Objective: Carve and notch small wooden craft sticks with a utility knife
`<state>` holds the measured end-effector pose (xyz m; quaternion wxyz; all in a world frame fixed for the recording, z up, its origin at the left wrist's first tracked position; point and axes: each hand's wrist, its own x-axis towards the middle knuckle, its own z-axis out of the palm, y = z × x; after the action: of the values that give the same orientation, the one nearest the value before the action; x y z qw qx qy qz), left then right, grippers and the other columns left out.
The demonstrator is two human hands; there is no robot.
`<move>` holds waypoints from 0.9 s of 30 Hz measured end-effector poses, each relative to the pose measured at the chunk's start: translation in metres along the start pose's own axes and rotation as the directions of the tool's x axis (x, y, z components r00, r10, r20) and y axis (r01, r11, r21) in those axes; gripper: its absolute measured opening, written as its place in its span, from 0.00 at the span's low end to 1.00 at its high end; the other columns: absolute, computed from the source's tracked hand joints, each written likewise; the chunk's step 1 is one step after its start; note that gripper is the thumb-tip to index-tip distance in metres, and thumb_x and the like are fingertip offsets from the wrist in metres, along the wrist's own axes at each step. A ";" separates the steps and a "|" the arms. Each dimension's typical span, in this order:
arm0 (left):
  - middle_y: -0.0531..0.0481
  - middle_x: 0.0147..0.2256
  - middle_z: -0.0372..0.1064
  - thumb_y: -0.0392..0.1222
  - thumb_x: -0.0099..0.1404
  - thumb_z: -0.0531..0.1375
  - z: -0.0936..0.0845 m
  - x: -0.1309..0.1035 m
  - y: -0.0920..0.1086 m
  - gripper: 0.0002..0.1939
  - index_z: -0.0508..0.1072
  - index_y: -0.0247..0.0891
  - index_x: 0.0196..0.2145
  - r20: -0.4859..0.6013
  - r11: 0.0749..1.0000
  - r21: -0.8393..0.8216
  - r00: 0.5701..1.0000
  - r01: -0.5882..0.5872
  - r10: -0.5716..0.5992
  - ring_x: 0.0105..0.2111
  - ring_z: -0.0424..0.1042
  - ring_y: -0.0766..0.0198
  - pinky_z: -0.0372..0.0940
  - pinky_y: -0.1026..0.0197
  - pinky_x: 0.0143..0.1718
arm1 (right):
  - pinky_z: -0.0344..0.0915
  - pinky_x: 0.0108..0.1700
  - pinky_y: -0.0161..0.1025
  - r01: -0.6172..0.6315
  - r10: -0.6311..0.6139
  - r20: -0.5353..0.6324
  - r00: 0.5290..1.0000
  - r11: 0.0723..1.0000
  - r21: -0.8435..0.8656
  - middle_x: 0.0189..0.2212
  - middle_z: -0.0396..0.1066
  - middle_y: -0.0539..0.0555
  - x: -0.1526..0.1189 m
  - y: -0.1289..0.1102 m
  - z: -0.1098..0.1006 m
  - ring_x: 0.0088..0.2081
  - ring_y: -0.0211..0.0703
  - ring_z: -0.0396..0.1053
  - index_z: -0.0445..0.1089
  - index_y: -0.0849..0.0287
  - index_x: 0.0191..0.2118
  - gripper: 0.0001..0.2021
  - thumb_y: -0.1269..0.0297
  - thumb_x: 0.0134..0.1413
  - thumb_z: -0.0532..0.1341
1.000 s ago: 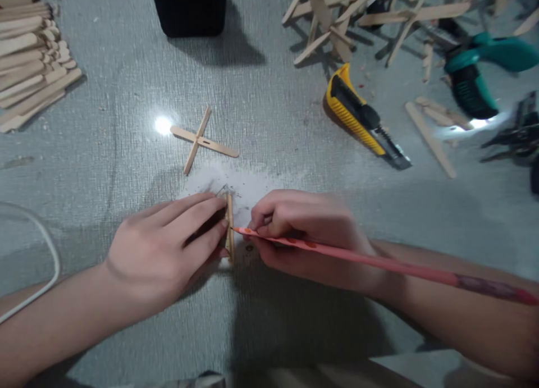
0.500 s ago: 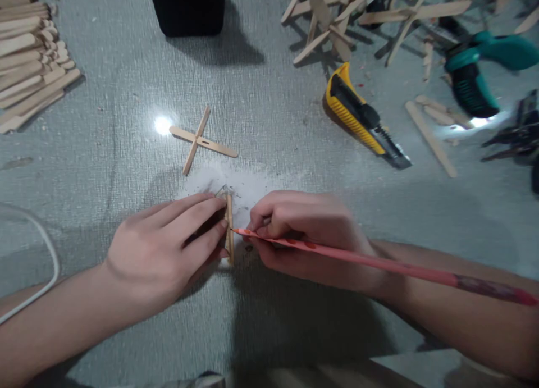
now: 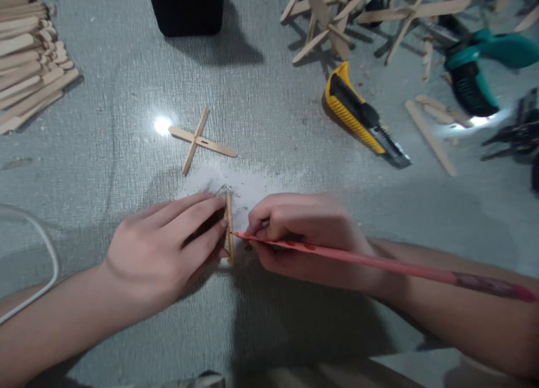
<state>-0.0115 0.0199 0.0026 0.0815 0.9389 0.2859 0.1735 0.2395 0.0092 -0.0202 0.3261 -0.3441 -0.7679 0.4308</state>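
My left hand [image 3: 162, 245] presses thin wooden craft sticks [image 3: 230, 250] against the table, fingertips along their left side. The sticks stand up and down in view, and the fingers hide part of them. From the right, my right hand [image 3: 307, 225] grips a long pink pencil [image 3: 374, 260] close to its point. The pencil tip touches the right edge of the sticks near their middle. Just beyond the hands lies a cross of two craft sticks [image 3: 204, 141], one with a small slot in it.
A yellow utility knife [image 3: 351, 107] lies at upper right, blade out. Teal-handled pliers [image 3: 471, 79] and a heap of joined sticks [image 3: 320, 12] are farther right. Stacked sticks [image 3: 25, 68] fill the upper left, a black container [image 3: 189, 9] the top. A white cable [image 3: 48, 245] crosses my left forearm.
The pencil tip has slid slightly down along the edge of the sticks, with my right hand shifting a little. My left hand keeps its place.
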 end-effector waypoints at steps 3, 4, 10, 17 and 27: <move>0.42 0.53 0.79 0.39 0.71 0.64 0.000 0.000 0.000 0.09 0.79 0.36 0.48 0.010 1.000 0.008 1.000 -0.006 0.006 0.50 0.82 0.50 0.82 0.50 0.43 | 0.65 0.31 0.32 -0.008 0.008 -0.003 1.000 1.000 -0.008 0.32 0.74 0.47 0.000 0.000 0.000 0.30 0.34 0.70 0.61 0.55 0.30 0.13 0.76 0.55 0.65; 0.42 0.53 0.79 0.39 0.71 0.64 0.000 0.000 0.000 0.09 0.79 0.36 0.48 0.009 1.000 0.014 1.000 -0.008 0.008 0.49 0.82 0.50 0.82 0.51 0.43 | 0.65 0.31 0.32 -0.008 0.008 -0.003 1.000 1.000 -0.008 0.32 0.74 0.47 0.000 -0.001 0.000 0.30 0.34 0.70 0.61 0.55 0.30 0.13 0.76 0.56 0.65; 0.43 0.51 0.80 0.39 0.73 0.63 -0.002 0.002 0.000 0.08 0.79 0.37 0.46 0.009 1.000 0.009 1.000 -0.007 0.007 0.48 0.83 0.51 0.83 0.51 0.42 | 0.66 0.30 0.34 -0.010 0.010 0.012 1.000 1.000 0.004 0.32 0.74 0.47 -0.001 -0.001 0.000 0.29 0.35 0.71 0.60 0.53 0.30 0.13 0.75 0.57 0.65; 0.41 0.52 0.80 0.39 0.70 0.66 0.000 0.001 0.000 0.09 0.79 0.36 0.47 0.004 1.000 -0.001 1.000 -0.007 0.007 0.48 0.82 0.49 0.83 0.49 0.41 | 0.66 0.32 0.31 -0.007 0.007 -0.025 1.000 1.000 0.007 0.31 0.74 0.46 0.001 -0.001 0.001 0.31 0.33 0.71 0.61 0.55 0.30 0.13 0.76 0.56 0.65; 0.40 0.52 0.80 0.40 0.70 0.65 -0.001 0.000 0.000 0.09 0.79 0.35 0.46 -0.001 1.000 -0.011 1.000 0.000 0.000 0.49 0.82 0.48 0.83 0.49 0.42 | 0.67 0.33 0.33 0.003 -0.002 -0.031 1.000 1.000 0.010 0.31 0.74 0.48 0.002 -0.001 -0.001 0.31 0.34 0.71 0.63 0.55 0.30 0.11 0.75 0.58 0.64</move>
<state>-0.0119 0.0195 0.0037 0.0866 0.9384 0.2847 0.1758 0.2389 0.0106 -0.0186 0.3404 -0.3482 -0.7610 0.4288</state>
